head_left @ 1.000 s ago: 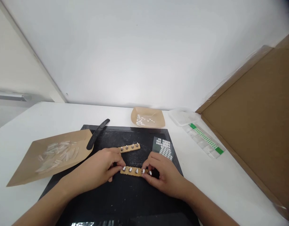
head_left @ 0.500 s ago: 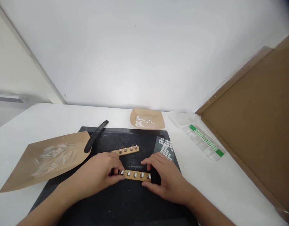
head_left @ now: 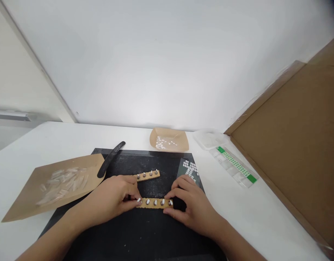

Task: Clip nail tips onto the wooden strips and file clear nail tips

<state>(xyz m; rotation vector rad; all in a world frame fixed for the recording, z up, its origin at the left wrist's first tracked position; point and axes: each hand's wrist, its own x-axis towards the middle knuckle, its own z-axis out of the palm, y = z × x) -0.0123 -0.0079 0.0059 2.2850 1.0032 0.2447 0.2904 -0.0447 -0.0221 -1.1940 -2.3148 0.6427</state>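
A tan nail tip holder strip [head_left: 152, 203] lies across the black mat, with several metal studs topped by small white ovals. My left hand [head_left: 118, 195] is closed at its left end, thumb and index finger pinching there, next to the leftmost white oval [head_left: 139, 199]. At the opposite end, my right hand [head_left: 190, 203] grips the strip between its index finger and thumb. Behind it lies a second holder strip [head_left: 148, 175], its left end hidden by my left hand. Its studs also carry white bits.
On the black mat [head_left: 134, 235] are a dark sheet of white ovals [head_left: 189, 168] and a curved black nail file [head_left: 111, 159]. A paper tray [head_left: 25, 195] holds clear nail tips; a smaller tray [head_left: 183, 143] holds white bits. A clear case [head_left: 235, 165] and cardboard [head_left: 292, 145] stand right.
My right hand's index finger and thumb have closed in on the right end of the front strip. My left hand stays at its left end. The view has shifted slightly.
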